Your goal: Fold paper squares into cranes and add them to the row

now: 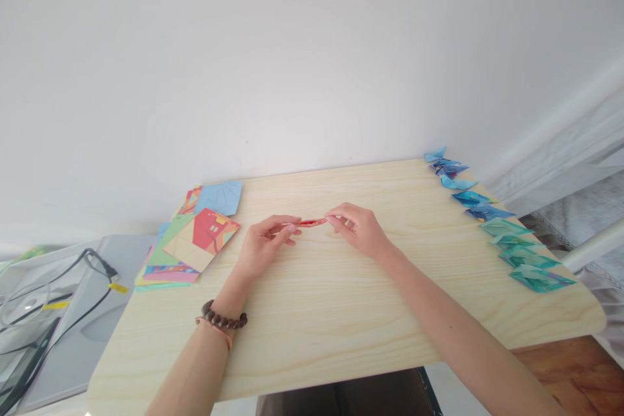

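Observation:
A narrow strip of folded red paper (312, 223) is stretched level between my two hands, just over the middle of the table. My left hand (267, 238) pinches its left end between thumb and fingers. At the other end, my right hand (355, 226) grips it the same way, with the fingertips hiding that tip. The paper is seen nearly edge-on, so its full folded shape cannot be made out. A dark beaded bracelet (223, 320) circles my left wrist.
On the pale wooden table (312, 312), a pile of colourful paper sheets (202, 240) lies at the left. Several folded blue and green paper pieces (487, 211) line the right edge. A white wall (312, 65) stands behind. Cables (73, 292) lie on a grey surface at far left.

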A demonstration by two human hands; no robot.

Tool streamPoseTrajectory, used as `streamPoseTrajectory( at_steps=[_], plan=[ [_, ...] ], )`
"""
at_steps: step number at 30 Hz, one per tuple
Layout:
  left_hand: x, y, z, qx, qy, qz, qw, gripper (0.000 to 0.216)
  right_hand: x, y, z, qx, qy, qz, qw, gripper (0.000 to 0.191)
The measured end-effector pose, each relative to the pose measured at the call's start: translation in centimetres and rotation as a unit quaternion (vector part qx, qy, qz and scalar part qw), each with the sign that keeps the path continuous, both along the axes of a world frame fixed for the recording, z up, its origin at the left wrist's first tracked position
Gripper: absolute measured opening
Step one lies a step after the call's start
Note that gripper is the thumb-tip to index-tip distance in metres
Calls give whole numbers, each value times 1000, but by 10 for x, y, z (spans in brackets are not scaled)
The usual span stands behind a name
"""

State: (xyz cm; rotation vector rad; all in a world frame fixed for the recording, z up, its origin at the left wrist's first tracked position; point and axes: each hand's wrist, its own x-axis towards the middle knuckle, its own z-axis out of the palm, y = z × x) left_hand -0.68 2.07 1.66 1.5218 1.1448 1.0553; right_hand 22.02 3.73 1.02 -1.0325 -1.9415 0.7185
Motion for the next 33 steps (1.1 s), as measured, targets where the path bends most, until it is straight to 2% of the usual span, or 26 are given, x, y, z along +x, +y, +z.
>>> streamPoseTrajectory(
  at_steps=[5, 14, 22, 29, 33],
  plan=[
    [0, 2, -1, -3, -18, 23, 1000, 31, 0, 0, -2, -7, -5, -6, 1000, 26],
    [-7, 6, -7, 23, 94, 33, 995, 28, 1, 1, -6, -9, -28, -1, 1000, 22],
    [-1, 2, -5, 61, 145, -17, 987, 24, -6, -1, -8, 7, -52, 22, 998, 17],
    [-3, 4, -9, 62, 172, -14, 983, 24, -8, 0, -8, 13, -33, 38, 999, 15],
    [-3, 4, -10, 75, 187, -8, 979, 26, -9, 1, -10, 42, -36, 50, 997, 15]
  ],
)
